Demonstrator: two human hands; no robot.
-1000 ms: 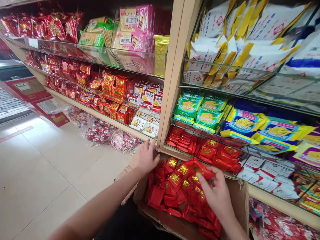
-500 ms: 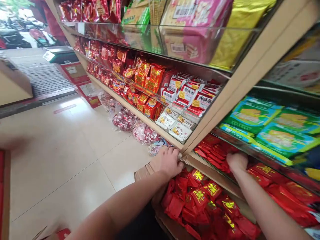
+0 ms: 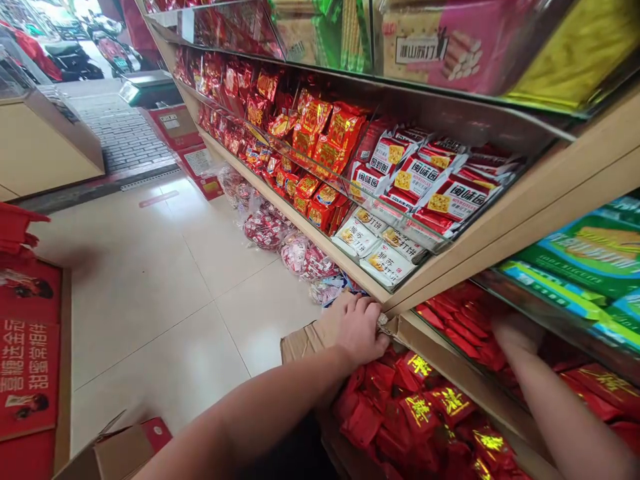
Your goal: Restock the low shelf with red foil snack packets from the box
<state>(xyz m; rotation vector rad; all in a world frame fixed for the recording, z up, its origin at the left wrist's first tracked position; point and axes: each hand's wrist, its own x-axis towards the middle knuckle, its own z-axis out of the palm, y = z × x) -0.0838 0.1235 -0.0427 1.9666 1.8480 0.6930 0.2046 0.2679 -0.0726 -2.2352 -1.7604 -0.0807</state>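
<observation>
The left hand (image 3: 354,328) is curled over the raised flap of a cardboard box (image 3: 305,341), with the fingers bent around its edge and pressed against it, just beside the corner of a beige wooden shelf unit (image 3: 493,263). The right hand (image 3: 517,333) is reached in under that shelf board, among red foil packets (image 3: 463,337) on a lower shelf behind a glass front (image 3: 550,300). It is blurred and its fingers are hidden, so whether they are spread or pinching cannot be told.

Below and between the hands, the cardboard box is filled with loose red sweet packets (image 3: 417,417) printed in gold; it stands against the shelf unit's lower front edge. Green biscuit packs (image 3: 585,250) are displayed above the right hand. To the left of the upright, behind a glass divider, rows of red-and-white biscuit packs (image 3: 425,177) are stacked over pale soda cracker packs (image 3: 385,263), with red-and-gold snack bags (image 3: 325,137) beside them. A pink cracker pack (image 3: 450,47) is seen on the shelf above.

Bags of red-wrapped sweets (image 3: 265,230) are laid on the tiled floor (image 3: 150,287) along the base of the shelf unit. A red printed poster (image 3: 30,347) and a second cardboard box (image 3: 123,453) are seen at the lower left. A weighing scale (image 3: 147,88) is placed farther off, near the shop entrance.
</observation>
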